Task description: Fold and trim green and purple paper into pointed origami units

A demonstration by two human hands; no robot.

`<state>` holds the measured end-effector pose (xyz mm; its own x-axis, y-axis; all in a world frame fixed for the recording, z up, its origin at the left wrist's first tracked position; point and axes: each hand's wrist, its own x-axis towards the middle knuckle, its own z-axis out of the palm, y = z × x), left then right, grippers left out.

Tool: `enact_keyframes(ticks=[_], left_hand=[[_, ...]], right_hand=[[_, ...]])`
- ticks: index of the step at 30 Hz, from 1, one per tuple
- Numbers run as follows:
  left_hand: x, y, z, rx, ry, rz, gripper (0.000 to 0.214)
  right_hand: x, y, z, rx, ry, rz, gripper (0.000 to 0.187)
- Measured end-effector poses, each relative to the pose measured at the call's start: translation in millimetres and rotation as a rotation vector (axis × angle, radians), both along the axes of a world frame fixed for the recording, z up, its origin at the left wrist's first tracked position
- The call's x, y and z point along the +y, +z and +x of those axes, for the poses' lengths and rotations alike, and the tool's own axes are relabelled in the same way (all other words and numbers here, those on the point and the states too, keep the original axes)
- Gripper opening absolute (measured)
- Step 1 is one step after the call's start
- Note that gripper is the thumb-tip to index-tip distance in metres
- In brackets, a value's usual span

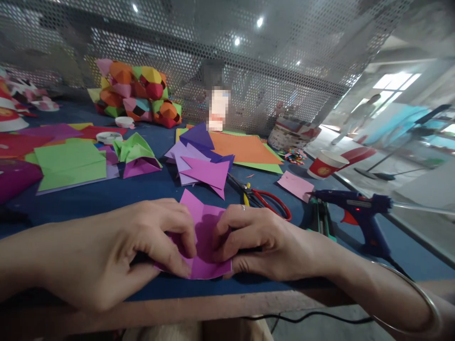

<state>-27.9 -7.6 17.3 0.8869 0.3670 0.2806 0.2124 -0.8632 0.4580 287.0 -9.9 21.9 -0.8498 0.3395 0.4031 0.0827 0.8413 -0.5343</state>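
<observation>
A pink-purple sheet of folded paper (204,237) lies near the front edge of the blue table (124,194). My left hand (117,251) pinches its left side, fingers curled onto the paper. On the other side, my right hand (259,241) presses and grips the sheet with bent fingers; a ring shows on one finger and a bangle on the wrist. Both hands meet over the middle fold. Just behind lies a pile of folded purple paper shapes (202,166).
Red-handled scissors (266,201) and a blue glue gun (359,210) lie to the right. A red paper cup (325,166), orange and green sheets (245,149), green paper (69,163) and a stack of multicoloured paper balls (137,92) fill the table. Perforated metal screen behind.
</observation>
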Motion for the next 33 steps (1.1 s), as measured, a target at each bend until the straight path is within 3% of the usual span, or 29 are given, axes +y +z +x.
enact_keyframes(ticks=[5,9,12,15,26,29,33], left_hand=[[2.3,2.8,2.9,-0.027,-0.041,-0.131,0.06],[-0.8,11.9,8.8,-0.051,-0.067,-0.125,0.055],[-2.7,17.5,11.1,-0.045,-0.068,-0.097,0.056],[-2.6,17.3,10.2,-0.04,-0.059,-0.073,0.055],[-10.3,10.4,4.2,-0.063,0.024,-0.147,0.049],[-9.7,10.3,5.4,-0.074,0.054,-0.153,0.056],[-10.5,8.5,6.0,-0.019,0.011,-0.12,0.055]], right_hand=[[-4.4,2.0,-6.1,-0.002,-0.088,-0.142,0.026],[-10.6,2.6,-19.3,-0.009,-0.258,-0.222,0.034],[-15.8,5.2,-30.2,-0.092,-0.437,-0.274,0.031],[-19.3,8.2,-37.8,-0.148,-0.522,-0.327,0.029],[-20.5,5.9,-40.5,-0.156,-0.547,-0.313,0.03],[-20.5,5.6,-40.6,-0.159,-0.55,-0.297,0.028],[-19.7,5.2,-41.4,-0.155,-0.542,-0.311,0.031]])
